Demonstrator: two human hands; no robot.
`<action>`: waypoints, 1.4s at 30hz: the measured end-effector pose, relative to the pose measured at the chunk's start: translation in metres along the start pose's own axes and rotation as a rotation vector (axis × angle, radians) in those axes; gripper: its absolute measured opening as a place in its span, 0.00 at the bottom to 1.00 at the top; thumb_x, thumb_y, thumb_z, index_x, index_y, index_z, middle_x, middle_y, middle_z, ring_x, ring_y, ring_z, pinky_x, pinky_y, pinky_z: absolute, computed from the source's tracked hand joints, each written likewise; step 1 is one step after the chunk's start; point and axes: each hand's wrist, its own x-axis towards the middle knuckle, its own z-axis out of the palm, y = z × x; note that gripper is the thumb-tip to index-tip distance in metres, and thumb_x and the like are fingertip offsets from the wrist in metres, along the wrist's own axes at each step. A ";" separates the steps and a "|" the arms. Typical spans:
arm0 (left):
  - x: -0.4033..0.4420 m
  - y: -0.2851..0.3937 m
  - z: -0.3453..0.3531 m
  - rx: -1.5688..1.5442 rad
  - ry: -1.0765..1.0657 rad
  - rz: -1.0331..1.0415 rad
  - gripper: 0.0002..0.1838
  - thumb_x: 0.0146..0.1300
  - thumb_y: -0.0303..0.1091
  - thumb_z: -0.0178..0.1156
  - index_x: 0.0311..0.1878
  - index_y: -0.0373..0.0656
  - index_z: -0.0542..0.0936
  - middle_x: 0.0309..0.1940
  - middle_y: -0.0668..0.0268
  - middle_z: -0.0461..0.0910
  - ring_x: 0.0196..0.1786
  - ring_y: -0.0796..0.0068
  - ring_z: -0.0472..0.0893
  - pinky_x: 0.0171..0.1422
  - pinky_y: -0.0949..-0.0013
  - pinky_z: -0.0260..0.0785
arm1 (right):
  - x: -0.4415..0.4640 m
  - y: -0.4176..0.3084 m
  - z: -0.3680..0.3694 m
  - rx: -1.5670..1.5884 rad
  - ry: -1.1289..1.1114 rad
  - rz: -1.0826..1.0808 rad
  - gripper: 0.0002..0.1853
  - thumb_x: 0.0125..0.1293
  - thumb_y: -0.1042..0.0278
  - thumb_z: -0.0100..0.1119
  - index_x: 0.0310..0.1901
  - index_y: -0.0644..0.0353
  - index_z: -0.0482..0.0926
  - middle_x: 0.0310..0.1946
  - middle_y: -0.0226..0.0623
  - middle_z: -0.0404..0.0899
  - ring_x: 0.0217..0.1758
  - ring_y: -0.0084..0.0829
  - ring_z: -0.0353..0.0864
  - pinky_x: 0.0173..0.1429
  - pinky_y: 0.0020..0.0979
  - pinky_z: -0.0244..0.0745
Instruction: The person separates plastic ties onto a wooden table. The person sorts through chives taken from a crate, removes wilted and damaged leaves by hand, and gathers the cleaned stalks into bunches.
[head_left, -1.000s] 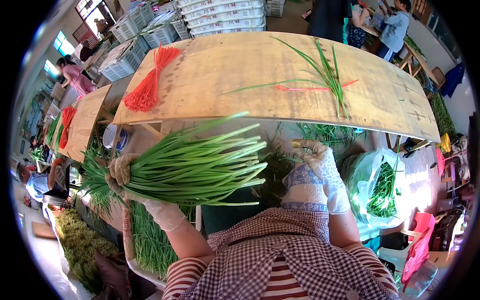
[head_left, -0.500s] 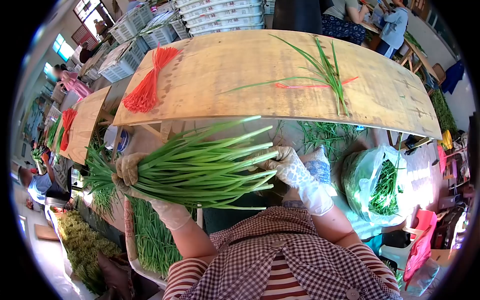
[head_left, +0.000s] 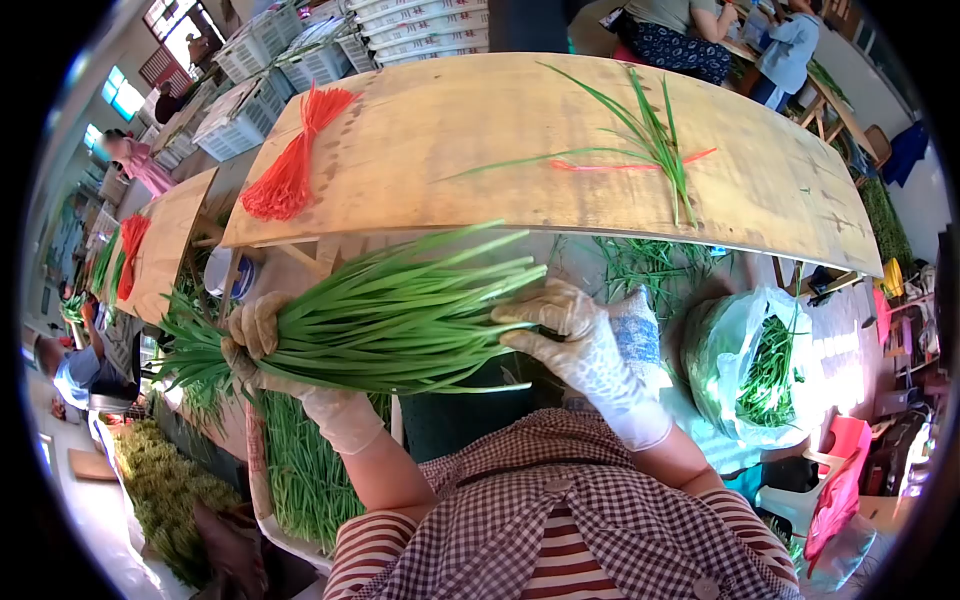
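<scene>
1. One bundle of garlic chives (head_left: pixel 400 325), held before the person, at the table's near side.
2. Two gloved hands: the left hand (head_left: pixel 256 335) wraps the leafy end; the right hand (head_left: pixel 520 327), narrowly spread, meets the cut ends, though I cannot tell whether it pinches any.
3. One wooden table (head_left: pixel 450 140): one red tie bunch (head_left: pixel 296 170), one loose red tie (head_left: pixel 703 155).

Left hand (head_left: pixel 258 332): light glove (head_left: pixel 265 318); fingers beige-brown, discoloured; cuff (head_left: pixel 345 420) pale, thin, loose. Right hand (head_left: pixel 575 330): light glove (head_left: pixel 595 352); mottled grey pattern across back; cuff (head_left: pixel 640 425) whitish, plain. Torso: outer garment (head_left: pixel 480 530), small dark-and-white check; two front flaps, diverging; round button (head_left: pixel 705 588) on one flap, second button (head_left: pixel 557 486) at centre. Underneath: shirt (head_left: pixel 560 562), red-brown and white stripes, visible between flaps. Sleeves (head_left: pixel 372 552): matching stripes, short; forearms bare.
</scene>
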 end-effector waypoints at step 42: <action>-0.013 -0.019 -0.007 0.236 0.427 0.040 0.13 0.63 0.33 0.58 0.25 0.47 0.65 0.20 0.71 0.64 0.28 0.75 0.68 0.38 0.72 0.66 | 0.005 -0.009 0.000 -0.582 0.406 -0.416 0.25 0.40 0.71 0.73 0.45 0.48 0.79 0.36 0.24 0.74 0.40 0.31 0.76 0.40 0.34 0.70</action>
